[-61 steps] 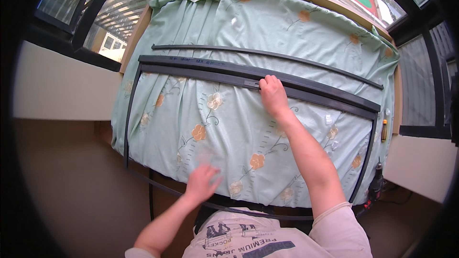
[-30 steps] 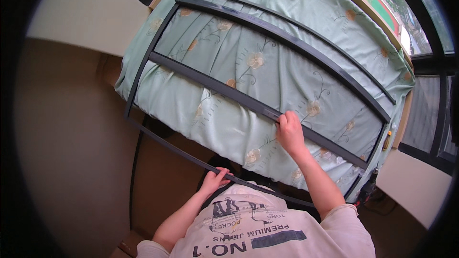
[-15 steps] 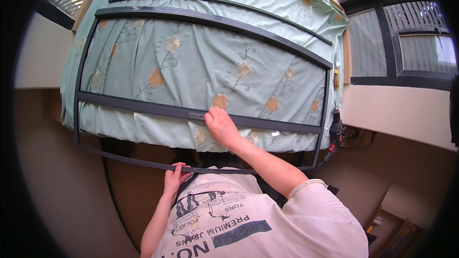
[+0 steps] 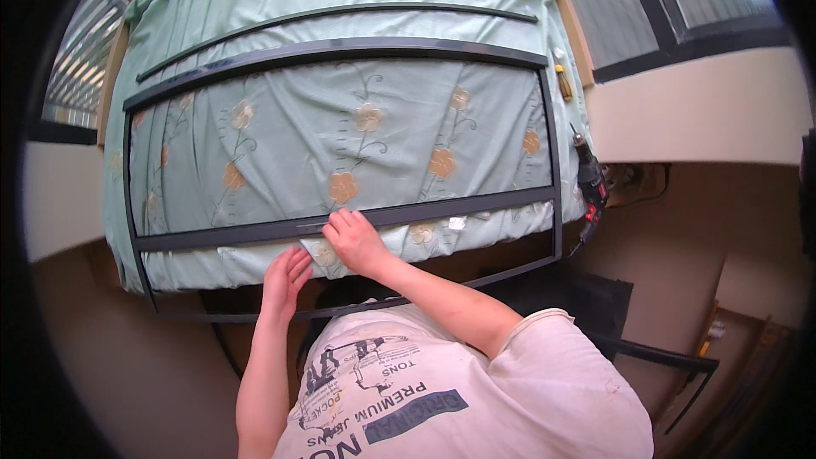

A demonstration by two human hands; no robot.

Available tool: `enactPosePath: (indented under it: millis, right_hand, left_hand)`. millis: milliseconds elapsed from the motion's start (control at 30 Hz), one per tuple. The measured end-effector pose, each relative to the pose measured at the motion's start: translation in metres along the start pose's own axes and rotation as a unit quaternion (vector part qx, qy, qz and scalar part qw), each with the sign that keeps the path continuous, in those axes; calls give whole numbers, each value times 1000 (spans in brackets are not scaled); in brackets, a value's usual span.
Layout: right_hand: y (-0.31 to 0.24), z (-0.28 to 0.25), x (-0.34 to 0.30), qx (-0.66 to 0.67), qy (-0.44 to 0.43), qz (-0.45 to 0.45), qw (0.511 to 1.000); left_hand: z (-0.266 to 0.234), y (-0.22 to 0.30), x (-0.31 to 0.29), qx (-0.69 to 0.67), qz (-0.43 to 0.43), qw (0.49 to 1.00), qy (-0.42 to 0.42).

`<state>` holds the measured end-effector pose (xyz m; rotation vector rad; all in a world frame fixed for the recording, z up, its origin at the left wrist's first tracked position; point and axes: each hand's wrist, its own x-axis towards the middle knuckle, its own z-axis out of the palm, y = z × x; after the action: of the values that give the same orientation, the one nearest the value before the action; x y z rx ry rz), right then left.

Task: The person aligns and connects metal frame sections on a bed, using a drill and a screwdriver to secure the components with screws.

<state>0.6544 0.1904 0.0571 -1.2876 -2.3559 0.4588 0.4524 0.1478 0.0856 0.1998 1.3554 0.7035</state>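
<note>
A dark grey metal window frame (image 4: 212,232), with what looks like a mesh or glass panel in its upper part, lies across a bed-like surface under a green cloth (image 4: 399,24) with embroidered flowers. On its middle bar is a small light-edged fitting (image 4: 311,226). My right hand (image 4: 355,243) rests on the bar at the fitting's right end, fingers bent and pinched; what they hold, if anything, is hidden. Just below the bar, my left hand (image 4: 286,279) is raised with fingers stretched out, holding nothing.
A loose dark metal strip (image 4: 340,10) lies beyond the frame. At the right edge are a yellow-handled screwdriver (image 4: 563,83) and a power drill (image 4: 591,177). The frame's lower bar (image 4: 501,275) spans in front of my waist. Windows (image 4: 608,4) stand behind a pale ledge (image 4: 697,106).
My left hand has let go of the frame's lower bar and come up beside my right hand. My right hand stays at the fitting on the middle bar. The view has turned.
</note>
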Motion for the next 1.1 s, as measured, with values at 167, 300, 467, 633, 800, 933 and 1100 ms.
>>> enactPosePath:
  millis: [167,300,467,633,800,933,1100]
  right_hand:
    - [-6,-10,-13,46,40,15,998]
    - [-2,-16,-20,65,44,33,996]
    - [-1,-20,-19,80,81,38,993]
    - [-1,-27,-18,88,60,55,993]
    - [19,-74,-80,148,185,98,967]
    - [120,-109,-192,-110,294,411,856]
    - [202,-125,-239,-200,277,592,730]
  left_hand:
    - [31,-7,37,-202,-45,971,115]
    - [37,-6,44,-242,-68,962,108]
    - [49,1,37,-266,-89,951,127]
    - [47,-2,38,-269,-58,961,36]
    - [44,8,32,-304,-41,950,54]
    - [48,10,31,-311,-45,948,52]
    - [50,12,28,-311,-58,948,38]
